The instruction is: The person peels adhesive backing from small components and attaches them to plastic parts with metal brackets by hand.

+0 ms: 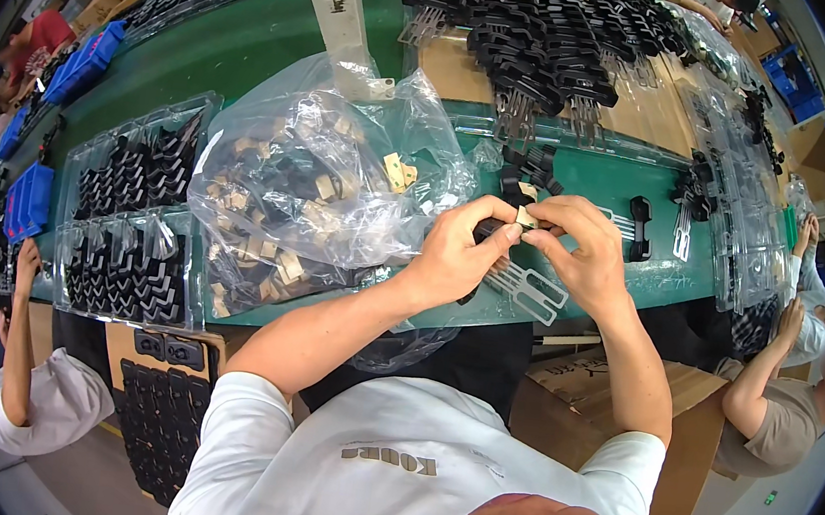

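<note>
My left hand [461,246] is closed around a black plastic part, mostly hidden by the fingers. Flat metal prongs [535,293] stick out below the fingers and seem to belong to that part. Between my fingertips sits a small tan piece [525,217], pinched by my right hand [586,253] against the black part. Left of my hands lies a clear plastic bag [285,179] full of small tan and black pieces. Another black part [641,228] with metal prongs rests to the right, and black pieces [533,167] lie just beyond my fingers.
Two clear trays of black parts [127,268] stand at the left. A large pile of black pronged parts [545,45] lies on cardboard at the far side. Clear stacked trays [738,221] line the right. A metal post [334,3] rises behind the bag. Other people work on both sides.
</note>
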A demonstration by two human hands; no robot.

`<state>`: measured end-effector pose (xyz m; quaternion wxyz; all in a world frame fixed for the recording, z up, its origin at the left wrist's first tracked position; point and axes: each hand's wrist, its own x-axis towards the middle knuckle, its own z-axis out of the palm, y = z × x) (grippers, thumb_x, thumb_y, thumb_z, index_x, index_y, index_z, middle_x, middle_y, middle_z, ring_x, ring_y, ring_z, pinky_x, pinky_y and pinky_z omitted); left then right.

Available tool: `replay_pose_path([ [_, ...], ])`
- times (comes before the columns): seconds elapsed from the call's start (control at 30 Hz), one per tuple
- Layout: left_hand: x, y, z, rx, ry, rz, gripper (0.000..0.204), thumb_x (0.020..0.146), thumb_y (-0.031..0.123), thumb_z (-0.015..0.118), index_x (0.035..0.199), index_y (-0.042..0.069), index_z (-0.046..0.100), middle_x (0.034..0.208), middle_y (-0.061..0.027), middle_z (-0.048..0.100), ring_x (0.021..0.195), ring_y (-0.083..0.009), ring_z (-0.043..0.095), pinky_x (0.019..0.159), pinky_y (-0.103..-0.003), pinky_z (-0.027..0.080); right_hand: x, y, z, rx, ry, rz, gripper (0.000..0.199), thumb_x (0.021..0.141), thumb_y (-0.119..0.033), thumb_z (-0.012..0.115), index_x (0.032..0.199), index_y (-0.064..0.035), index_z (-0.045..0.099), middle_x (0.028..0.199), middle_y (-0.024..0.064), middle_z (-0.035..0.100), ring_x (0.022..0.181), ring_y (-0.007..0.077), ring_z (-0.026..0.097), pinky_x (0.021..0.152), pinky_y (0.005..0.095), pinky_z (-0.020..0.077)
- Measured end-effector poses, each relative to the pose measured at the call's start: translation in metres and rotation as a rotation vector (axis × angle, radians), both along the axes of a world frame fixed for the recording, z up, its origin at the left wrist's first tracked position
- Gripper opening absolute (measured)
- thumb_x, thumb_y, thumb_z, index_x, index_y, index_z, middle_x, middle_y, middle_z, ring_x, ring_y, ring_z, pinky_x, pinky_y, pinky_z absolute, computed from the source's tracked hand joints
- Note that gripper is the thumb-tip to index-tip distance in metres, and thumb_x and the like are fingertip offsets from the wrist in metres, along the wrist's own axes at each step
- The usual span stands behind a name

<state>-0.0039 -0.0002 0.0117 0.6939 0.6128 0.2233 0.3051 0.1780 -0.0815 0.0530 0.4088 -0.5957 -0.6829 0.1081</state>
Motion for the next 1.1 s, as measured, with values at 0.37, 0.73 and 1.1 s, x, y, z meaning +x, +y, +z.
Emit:
replay_pose_path([
  [0.37,0.002,0.001,-0.004,0.328,0.081,0.109,0.008,0.094,0.004,0.065,0.101,0.001,0.068,0.089,-0.0055,0.069,0.072,-0.0139,0.059,0.065,-0.027,0.049,-0.011,-0.001,-0.001,0.114,-0.137,-0.066,0.017,0.079,-0.001,0.079,0.095,-0.0014,0.073,0.095,0.0066,0.075,0.076,0.0218,0.068,0.068,0.0321,0.0542],
  [0.73,0.001,-0.006,-0.007,0.57,0.137,0.185,0.009,0.09,0.004,0.067,0.098,0.0,0.068,0.089,-0.0084,0.068,0.069,-0.0217,0.057,0.064,-0.033,0.047,-0.029,-0.008,0.007,0.03,-0.262,-0.187,0.008,0.082,0.0,0.075,0.089,-0.0017,0.071,0.088,0.0062,0.075,0.071,0.0229,0.068,0.065,0.0329,0.0536],
  [1.1,0.002,-0.008,-0.009,0.685,0.151,0.203,0.004,0.09,0.003,0.067,0.094,0.001,0.067,0.087,-0.0077,0.065,0.065,-0.0225,0.054,0.06,-0.034,0.046,-0.029,-0.012,0.003,-0.043,-0.173,-0.198,0.005,0.083,0.001,0.073,0.088,0.0004,0.07,0.083,0.0077,0.072,0.064,0.0242,0.064,0.06,0.0341,0.0502],
])
